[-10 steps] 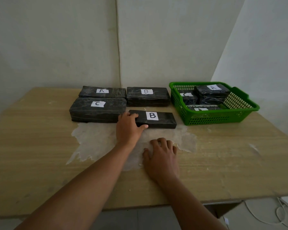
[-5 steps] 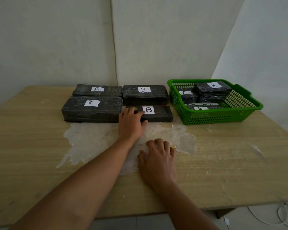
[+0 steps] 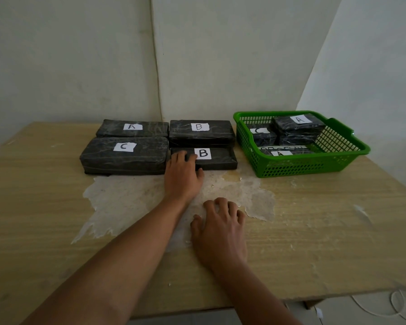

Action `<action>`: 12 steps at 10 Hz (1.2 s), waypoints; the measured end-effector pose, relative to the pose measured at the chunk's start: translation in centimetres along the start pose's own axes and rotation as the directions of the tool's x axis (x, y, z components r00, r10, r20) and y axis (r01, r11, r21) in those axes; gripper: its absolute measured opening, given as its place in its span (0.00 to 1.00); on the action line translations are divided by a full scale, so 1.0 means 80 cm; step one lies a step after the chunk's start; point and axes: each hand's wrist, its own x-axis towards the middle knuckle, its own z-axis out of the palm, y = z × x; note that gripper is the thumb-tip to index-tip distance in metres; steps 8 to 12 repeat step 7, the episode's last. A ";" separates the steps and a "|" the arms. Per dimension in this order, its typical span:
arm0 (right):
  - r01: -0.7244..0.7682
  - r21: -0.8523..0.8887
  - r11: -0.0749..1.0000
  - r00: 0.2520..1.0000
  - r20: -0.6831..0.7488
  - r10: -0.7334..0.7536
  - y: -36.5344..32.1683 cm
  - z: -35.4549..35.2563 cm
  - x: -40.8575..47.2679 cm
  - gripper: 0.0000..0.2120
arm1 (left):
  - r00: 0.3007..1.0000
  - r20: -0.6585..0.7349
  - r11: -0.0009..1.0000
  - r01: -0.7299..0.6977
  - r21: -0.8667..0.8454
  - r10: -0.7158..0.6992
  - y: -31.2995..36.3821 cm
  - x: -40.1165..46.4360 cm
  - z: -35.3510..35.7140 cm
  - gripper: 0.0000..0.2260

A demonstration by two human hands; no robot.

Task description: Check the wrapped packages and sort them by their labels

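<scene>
Black wrapped packages with white letter labels lie on the wooden table [image 3: 326, 231]. At the back sit package A [image 3: 132, 128] and a B package [image 3: 201, 132]. In front of them lie package C [image 3: 124, 154] and a flatter B package [image 3: 217, 158]. My left hand [image 3: 182, 175] grips the left end of that front B package, fingers on top, thumb at its front edge. My right hand [image 3: 218, 227] rests flat on the table nearer me, holding nothing. A green basket [image 3: 300, 165] at the right holds more packages, labelled A [image 3: 299, 124], C [image 3: 261, 134] and A [image 3: 282, 153].
A pale patch of worn surface [image 3: 127, 202] spreads across the table in front of the packages. White walls meet in a corner behind the table. White cables [image 3: 389, 308] lie on the floor past the table's near right edge.
My left hand has pushed the front B package away from me, up against the back B package and level with package C. My right hand has stayed on the table.
</scene>
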 end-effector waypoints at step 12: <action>-0.009 0.011 1.000 0.999 -0.031 0.009 -0.003 -0.001 0.000 0.22 | 0.990 -0.111 0.996 -0.082 0.022 0.084 -0.006 -0.012 0.003 0.19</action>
